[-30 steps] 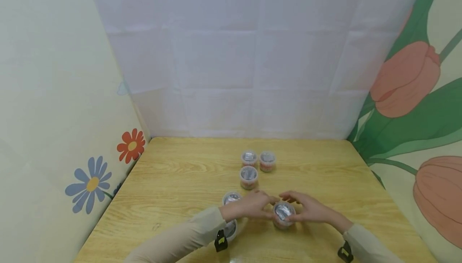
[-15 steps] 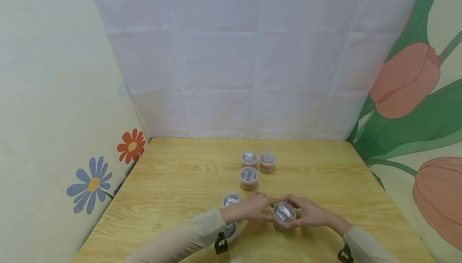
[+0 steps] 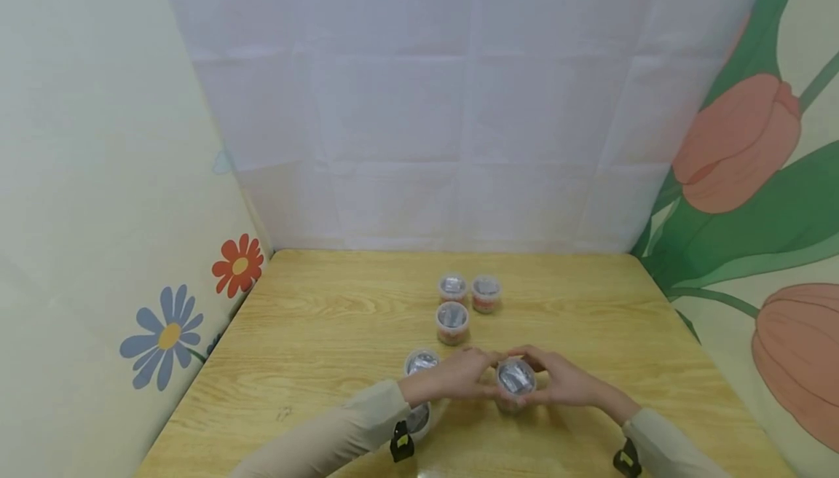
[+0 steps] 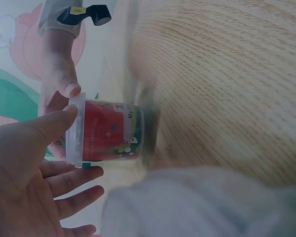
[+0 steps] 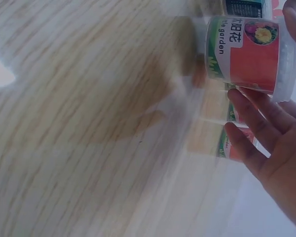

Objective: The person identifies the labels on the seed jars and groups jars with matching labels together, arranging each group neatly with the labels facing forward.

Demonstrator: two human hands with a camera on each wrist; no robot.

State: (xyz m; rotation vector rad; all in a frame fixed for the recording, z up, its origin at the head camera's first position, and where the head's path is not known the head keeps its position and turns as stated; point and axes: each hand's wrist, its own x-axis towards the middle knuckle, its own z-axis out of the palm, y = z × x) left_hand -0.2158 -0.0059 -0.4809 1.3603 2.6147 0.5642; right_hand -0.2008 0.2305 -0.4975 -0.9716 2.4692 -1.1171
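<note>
A small round plastic tub [image 3: 515, 377] with a clear lid and silvery packet on top stands upright between my hands. Its red label [image 4: 106, 131] shows in the left wrist view, and flower pictures and "garden" lettering show on the tub [image 5: 242, 55] in the right wrist view. My left hand [image 3: 464, 376] grips its left side, thumb on the lid rim. From the right, my right hand [image 3: 565, 382] holds the same rim between thumb and fingers. The tub's base is close over the tabletop.
Three similar tubs [image 3: 452, 318] stand grouped farther back on the wooden table [image 3: 341, 303]. Two more, a tub [image 3: 422, 361] and a nearer tub [image 3: 419, 417], are partly covered by my left forearm. A white cloth [image 3: 393, 114] hangs behind the table.
My right fingers have closed in on the tub's rim. The tub has risen slightly in the head view between both hands. The other tubs have stayed put.
</note>
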